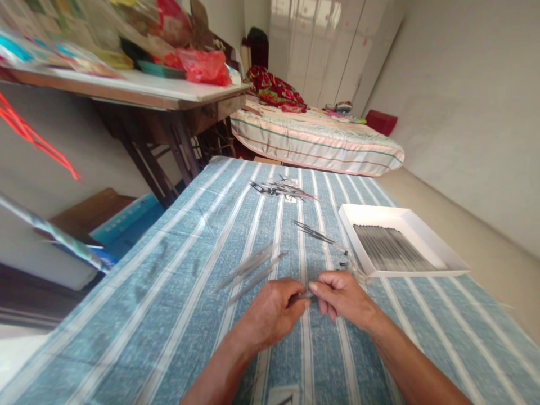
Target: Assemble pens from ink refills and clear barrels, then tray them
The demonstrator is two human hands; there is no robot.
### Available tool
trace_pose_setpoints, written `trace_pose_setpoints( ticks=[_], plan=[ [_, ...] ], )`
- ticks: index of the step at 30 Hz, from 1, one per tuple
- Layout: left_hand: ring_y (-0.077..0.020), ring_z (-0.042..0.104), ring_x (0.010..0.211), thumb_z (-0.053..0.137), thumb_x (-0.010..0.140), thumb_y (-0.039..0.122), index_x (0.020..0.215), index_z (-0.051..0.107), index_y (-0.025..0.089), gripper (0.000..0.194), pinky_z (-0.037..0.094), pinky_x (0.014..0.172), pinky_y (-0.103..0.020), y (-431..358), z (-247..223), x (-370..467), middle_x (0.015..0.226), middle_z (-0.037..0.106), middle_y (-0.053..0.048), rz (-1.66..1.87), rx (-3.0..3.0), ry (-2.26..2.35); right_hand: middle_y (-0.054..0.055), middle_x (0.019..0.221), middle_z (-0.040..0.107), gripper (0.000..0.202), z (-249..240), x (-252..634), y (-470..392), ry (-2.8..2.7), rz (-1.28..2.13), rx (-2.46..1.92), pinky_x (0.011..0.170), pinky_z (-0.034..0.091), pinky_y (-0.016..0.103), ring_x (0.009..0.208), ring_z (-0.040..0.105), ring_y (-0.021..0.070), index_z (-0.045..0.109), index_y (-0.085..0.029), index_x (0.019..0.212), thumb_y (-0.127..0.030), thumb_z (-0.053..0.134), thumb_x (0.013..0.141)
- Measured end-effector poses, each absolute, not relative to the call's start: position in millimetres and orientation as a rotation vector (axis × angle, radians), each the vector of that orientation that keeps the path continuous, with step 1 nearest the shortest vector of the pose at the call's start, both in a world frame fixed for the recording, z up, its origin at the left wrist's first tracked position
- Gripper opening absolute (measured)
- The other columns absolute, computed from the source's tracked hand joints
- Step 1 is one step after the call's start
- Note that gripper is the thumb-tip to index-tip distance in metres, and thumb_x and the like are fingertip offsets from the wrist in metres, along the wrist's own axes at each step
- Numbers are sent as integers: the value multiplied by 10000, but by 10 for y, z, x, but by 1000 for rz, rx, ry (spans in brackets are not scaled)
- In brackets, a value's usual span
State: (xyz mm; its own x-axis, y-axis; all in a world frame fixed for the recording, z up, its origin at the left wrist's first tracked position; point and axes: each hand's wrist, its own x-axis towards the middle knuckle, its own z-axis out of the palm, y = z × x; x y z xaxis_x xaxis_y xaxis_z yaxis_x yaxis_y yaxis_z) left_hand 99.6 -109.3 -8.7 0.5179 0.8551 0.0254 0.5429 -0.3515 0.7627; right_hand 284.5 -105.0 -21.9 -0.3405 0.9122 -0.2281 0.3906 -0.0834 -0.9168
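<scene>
My left hand (pixel 278 309) is closed around a thin grey stick (pixel 307 295) above the striped cloth. The thumb and forefinger of my right hand (pixel 340 295) pinch the same stick at its right end. Several thin grey sticks (pixel 255 267) lie on the cloth to the left, beyond my left hand. Farther forward is a small group of dark thin rods (pixel 314 231), with small black pieces (pixel 343 264) near my right hand. A white box (pixel 453 265) on the right holds a row of grey sticks (pixel 390 246).
A pile of black thin parts (pixel 282 189) lies near the far end of the cloth-covered table (pixel 177 337). Behind stands a bed (pixel 320 140). At the left, a higher table (pixel 177 95) carries bags, including a red one (pixel 206 66); blue boxes (pixel 126 225) sit below.
</scene>
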Motion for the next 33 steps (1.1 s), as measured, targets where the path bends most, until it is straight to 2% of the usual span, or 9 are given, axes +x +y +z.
trace_pose_setpoints(
  ticks=[4, 13, 16, 18, 20, 22, 25, 29, 33],
  plan=[
    [-118, 502, 623, 431, 818, 192, 679, 606, 165, 225, 358, 592, -223, -1077, -64, 961, 670, 558, 8, 511, 2077, 1139, -43, 473, 549, 405, -224, 2872, -1043, -1724, 1399, -1423, 364, 314, 166, 350, 463, 57, 456, -173, 557, -481, 499, 818],
    [-117, 491, 626, 472, 794, 196, 671, 565, 169, 156, 344, 579, -223, -1085, -94, 963, 673, 546, 12, 505, 2085, 1180, -40, 480, 540, 392, -200, 2858, -1045, -1786, 1291, -1458, 395, 347, 192, 377, 480, 80, 450, -188, 562, -476, 479, 827],
    [-120, 491, 625, 482, 791, 209, 691, 568, 167, 138, 344, 581, -230, -1076, -86, 958, 679, 554, 8, 520, 2077, 1222, -5, 587, 577, 339, -198, 2931, -1001, -1850, 811, -1554, 533, 428, 231, 534, 553, 125, 532, -186, 652, -455, 458, 844],
    [-125, 497, 632, 475, 791, 205, 694, 569, 167, 140, 346, 585, -234, -1072, -72, 961, 685, 563, 3, 519, 2073, 1242, 47, 754, 628, 272, -243, 3021, -931, -1902, 381, -1651, 684, 453, 285, 726, 592, 180, 599, -179, 791, -402, 454, 853],
    [-128, 504, 639, 468, 790, 201, 688, 566, 169, 145, 348, 586, -234, -1072, -61, 969, 689, 570, -1, 498, 2065, 1252, 106, 960, 631, 260, -321, 3121, -836, -1971, 67, -1737, 814, 433, 340, 918, 568, 232, 620, -162, 947, -334, 448, 855],
    [-131, 509, 641, 473, 787, 208, 688, 564, 171, 139, 347, 582, -231, -1077, -60, 981, 690, 573, -3, 472, 2061, 1257, 152, 1109, 584, 309, -408, 3201, -737, -2028, -88, -1819, 879, 407, 373, 1034, 519, 263, 601, -136, 1059, -304, 451, 849],
    [-131, 511, 639, 483, 782, 219, 688, 556, 174, 127, 343, 580, -228, -1085, -83, 993, 687, 571, -2, 469, 2070, 1257, 170, 1140, 566, 348, -509, 3250, -633, -2085, -135, -1938, 883, 402, 385, 1058, 500, 277, 591, -125, 1104, -322, 455, 851],
    [-130, 512, 644, 483, 781, 212, 680, 546, 175, 125, 339, 586, -227, -1087, -111, 996, 690, 569, 1, 481, 2081, 1262, 154, 1091, 593, 334, -566, 3219, -632, -2109, -91, -2026, 848, 410, 371, 1005, 526, 275, 613, -128, 1064, -328, 433, 865],
    [-130, 513, 647, 479, 781, 204, 677, 548, 173, 128, 339, 589, -227, -1087, -110, 1002, 690, 569, -1, 468, 2078, 1269, 126, 1015, 617, 300, -566, 3186, -738, -2112, -11, -1931, 829, 418, 335, 949, 553, 241, 629, -140, 992, -301, 401, 881]
  ],
)
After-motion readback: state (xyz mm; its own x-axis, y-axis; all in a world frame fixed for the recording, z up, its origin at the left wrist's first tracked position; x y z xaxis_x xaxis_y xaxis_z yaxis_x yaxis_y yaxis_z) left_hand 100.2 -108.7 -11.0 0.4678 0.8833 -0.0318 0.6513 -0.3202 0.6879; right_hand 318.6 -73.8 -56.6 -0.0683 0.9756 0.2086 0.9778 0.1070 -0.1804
